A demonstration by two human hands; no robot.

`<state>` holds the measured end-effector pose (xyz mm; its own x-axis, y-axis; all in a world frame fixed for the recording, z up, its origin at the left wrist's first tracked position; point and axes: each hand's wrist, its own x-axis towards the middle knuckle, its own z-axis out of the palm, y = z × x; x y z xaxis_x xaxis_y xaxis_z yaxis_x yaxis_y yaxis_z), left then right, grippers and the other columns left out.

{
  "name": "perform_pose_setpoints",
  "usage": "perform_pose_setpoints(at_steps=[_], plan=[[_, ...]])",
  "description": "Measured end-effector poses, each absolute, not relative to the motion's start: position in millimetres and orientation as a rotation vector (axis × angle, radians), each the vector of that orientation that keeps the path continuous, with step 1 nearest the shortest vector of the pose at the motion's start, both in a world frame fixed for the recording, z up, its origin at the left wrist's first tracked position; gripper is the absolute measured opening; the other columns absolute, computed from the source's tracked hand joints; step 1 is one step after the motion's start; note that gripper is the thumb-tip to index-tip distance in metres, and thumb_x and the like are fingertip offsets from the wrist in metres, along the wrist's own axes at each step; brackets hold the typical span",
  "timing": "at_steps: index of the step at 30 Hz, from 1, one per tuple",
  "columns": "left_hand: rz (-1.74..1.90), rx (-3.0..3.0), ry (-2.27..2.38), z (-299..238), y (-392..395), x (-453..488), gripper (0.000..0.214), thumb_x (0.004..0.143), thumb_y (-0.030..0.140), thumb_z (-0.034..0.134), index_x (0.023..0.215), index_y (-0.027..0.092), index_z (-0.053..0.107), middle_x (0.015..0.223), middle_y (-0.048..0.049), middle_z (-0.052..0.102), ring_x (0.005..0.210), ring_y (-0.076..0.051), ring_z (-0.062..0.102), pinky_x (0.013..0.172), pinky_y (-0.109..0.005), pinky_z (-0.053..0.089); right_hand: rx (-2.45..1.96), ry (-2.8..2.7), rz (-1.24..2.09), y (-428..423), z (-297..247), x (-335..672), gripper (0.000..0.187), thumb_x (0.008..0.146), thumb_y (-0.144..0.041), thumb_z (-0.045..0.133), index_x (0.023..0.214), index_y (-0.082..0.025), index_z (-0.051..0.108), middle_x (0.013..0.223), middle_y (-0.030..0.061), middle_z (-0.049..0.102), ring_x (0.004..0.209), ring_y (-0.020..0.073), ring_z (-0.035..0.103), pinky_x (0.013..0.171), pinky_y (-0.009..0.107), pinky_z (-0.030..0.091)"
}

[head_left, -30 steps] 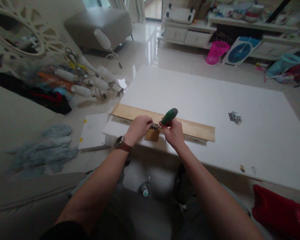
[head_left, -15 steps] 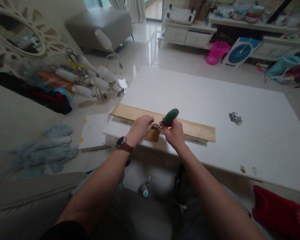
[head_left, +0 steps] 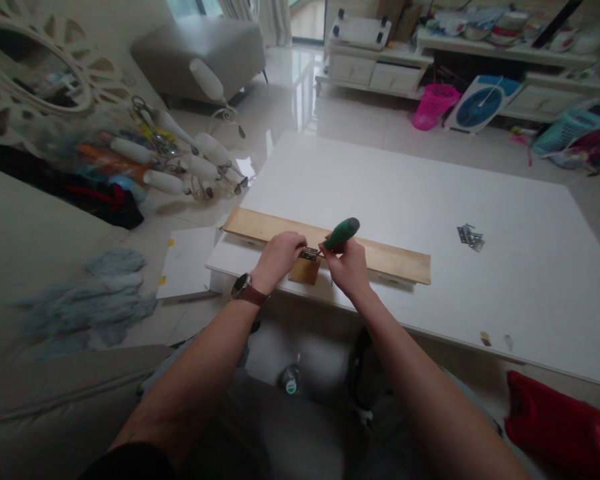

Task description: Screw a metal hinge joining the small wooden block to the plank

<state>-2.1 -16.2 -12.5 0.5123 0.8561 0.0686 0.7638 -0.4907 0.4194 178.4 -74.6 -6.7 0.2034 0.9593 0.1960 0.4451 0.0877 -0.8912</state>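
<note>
My right hand [head_left: 349,265] grips a screwdriver [head_left: 343,233] with a green handle and dark end, tilted so the handle points up and away. Its tip is close to a small metal hinge [head_left: 309,253] by the near edge of a long wooden board [head_left: 390,257]. From the other side, my left hand [head_left: 283,255] pinches the hinge with its fingertips. Below the hinge, a small brown block [head_left: 305,271] shows against the board. The board lies across a large white panel [head_left: 380,180]. Fingers hide part of the hinge and the screwdriver's shaft.
More metal hinges [head_left: 470,237] lie in a small pile on the panel at right. A white box [head_left: 190,262] stands left of the panel. White lamp arms [head_left: 200,167] rise at its far left. A red object [head_left: 555,427] and a bottle [head_left: 291,380] are near me.
Both hands stay almost in place. The hinge shows slightly more between my fingers, and the screwdriver handle has shifted a little to the right.
</note>
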Motion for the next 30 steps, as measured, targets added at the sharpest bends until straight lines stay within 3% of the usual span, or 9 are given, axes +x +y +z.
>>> perform_pose_setpoints(at_steps=[18,24,30], plan=[[0.397,2.399,1.451,-12,-20,4,0.014,0.096,0.027,0.067,0.085,0.019,0.067,0.092,-0.0104,0.070,0.089,-0.025,0.064,0.078,-0.035,0.048,-1.495,-1.420,0.747,-75,-16,170,0.008,0.087,-0.028,0.072,0.088,-0.020,0.071,0.092,0.0117,0.082,0.082,0.0284,0.078,0.080,0.043,0.063],[0.459,2.395,1.363,-14,-18,2,0.009,0.097,0.021,0.064,0.101,0.018,0.071,0.098,-0.0089,0.072,0.092,-0.023,0.066,0.081,-0.034,0.049,-1.494,-1.424,0.747,-75,-15,170,0.007,0.087,-0.026,0.071,0.086,-0.020,0.072,0.092,0.0124,0.082,0.083,0.0290,0.078,0.082,0.044,0.062],[0.378,2.416,1.271,-14,-13,-4,0.020,0.095,0.010,0.058,0.091,0.017,0.076,0.096,-0.0083,0.071,0.097,-0.022,0.066,0.086,-0.032,0.051,-1.535,-1.444,0.743,-76,-14,171,0.008,0.088,-0.027,0.071,0.090,-0.020,0.073,0.095,0.0124,0.082,0.085,0.0278,0.078,0.082,0.041,0.062]])
